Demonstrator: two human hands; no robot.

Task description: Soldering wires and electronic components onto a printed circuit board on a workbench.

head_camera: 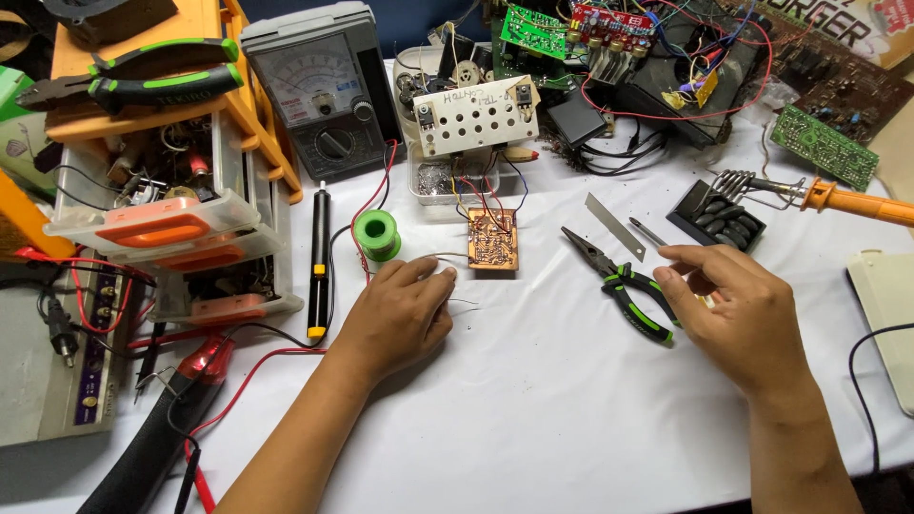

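Observation:
My left hand (398,314) rests on the white table cover (533,400), fingertips pinching a thin wire just left of a small copper circuit board (492,239). A green solder spool (378,234) sits just above that hand. My right hand (738,309) hovers with curled fingers beside green-and-black needle-nose pliers (624,283); it touches their handles or is just above them, and appears to hold nothing. Coloured wires run from the board up to a perforated metal plate (476,116).
A grey analog multimeter (322,90) stands at the back. Orange drawer organiser (171,200) with pliers on top at left. Black pen-shaped tool (319,262), metal blade (614,227), orange-handled soldering iron (838,198) on its stand (714,217), several circuit boards (824,145) behind.

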